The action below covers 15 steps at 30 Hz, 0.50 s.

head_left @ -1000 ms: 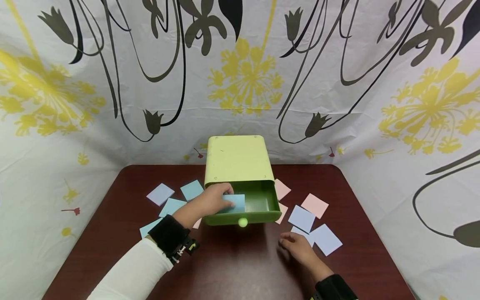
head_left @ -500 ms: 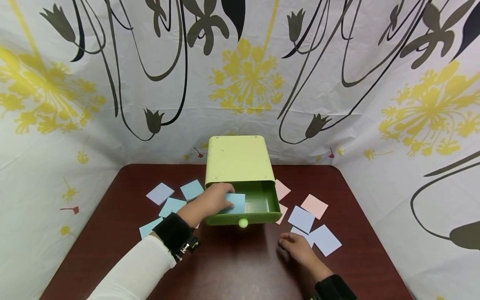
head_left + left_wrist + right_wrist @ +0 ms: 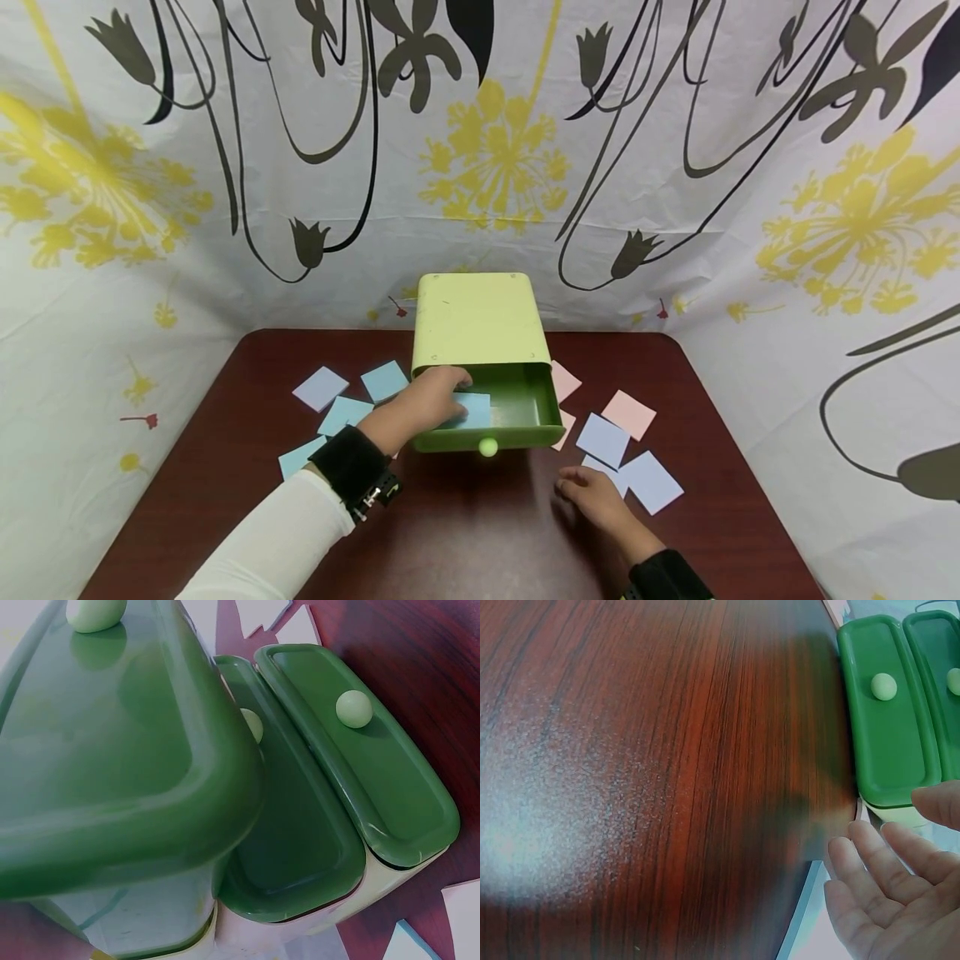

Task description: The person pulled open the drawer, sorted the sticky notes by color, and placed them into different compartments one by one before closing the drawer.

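Note:
A small chest with a pale yellow-green top (image 3: 480, 317) has its top drawer (image 3: 442, 441) pulled out. Over the drawer's left side is my left hand (image 3: 423, 402), thumb and forefinger spread apart. A light blue square card (image 3: 477, 410) lies in the drawer under the thumb; the hand hides its left part. In the left wrist view the pulled-out drawer (image 3: 112, 735) fills the near side, and my left hand is out of sight. My right hand (image 3: 596, 497) rests relaxed by the lavender cards (image 3: 651, 482), fingers loosely bent and holding nothing.
Several blue cards (image 3: 345, 413) and a lavender card (image 3: 321, 388) lie left of the chest. Pink cards (image 3: 630, 414) and more lavender ones lie to its right. Two lower drawers (image 3: 360, 750) are closed. A patterned cloth (image 3: 495, 183) surrounds the dark table (image 3: 480, 533).
The blue card has sunk slightly into the drawer, and my left forefinger has straightened away from the thumb. My right hand has stayed where it was.

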Motion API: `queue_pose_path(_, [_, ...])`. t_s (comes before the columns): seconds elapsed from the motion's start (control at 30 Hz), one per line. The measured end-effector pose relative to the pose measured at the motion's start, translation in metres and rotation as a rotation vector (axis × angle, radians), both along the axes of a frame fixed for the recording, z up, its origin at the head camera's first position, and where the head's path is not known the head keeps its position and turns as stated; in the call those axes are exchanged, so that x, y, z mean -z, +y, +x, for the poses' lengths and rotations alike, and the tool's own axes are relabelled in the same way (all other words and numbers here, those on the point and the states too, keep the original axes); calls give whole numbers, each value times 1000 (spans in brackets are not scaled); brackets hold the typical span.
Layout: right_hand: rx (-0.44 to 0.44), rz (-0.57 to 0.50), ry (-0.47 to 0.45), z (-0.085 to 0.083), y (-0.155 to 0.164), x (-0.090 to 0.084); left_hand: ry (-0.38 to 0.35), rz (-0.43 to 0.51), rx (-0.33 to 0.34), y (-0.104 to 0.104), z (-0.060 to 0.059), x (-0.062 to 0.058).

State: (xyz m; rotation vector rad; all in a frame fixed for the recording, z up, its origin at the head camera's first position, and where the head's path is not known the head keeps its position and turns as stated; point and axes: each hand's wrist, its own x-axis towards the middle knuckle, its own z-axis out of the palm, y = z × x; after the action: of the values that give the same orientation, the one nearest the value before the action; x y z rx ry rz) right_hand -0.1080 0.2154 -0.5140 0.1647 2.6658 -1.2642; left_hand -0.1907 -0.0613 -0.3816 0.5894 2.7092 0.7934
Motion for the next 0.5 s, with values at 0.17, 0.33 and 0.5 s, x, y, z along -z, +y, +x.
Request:
queue_pose_path(0.17, [-9, 17, 4, 0, -2, 0, 2, 26, 8, -3, 4, -2])
queue_pose_path(0.33, [-86, 156, 77, 0, -5, 2, 29, 57, -11, -13, 13, -11])
queue_pose_path(0.5, [-155, 226, 149, -1, -14, 5, 72, 78, -57, -29, 21, -21])
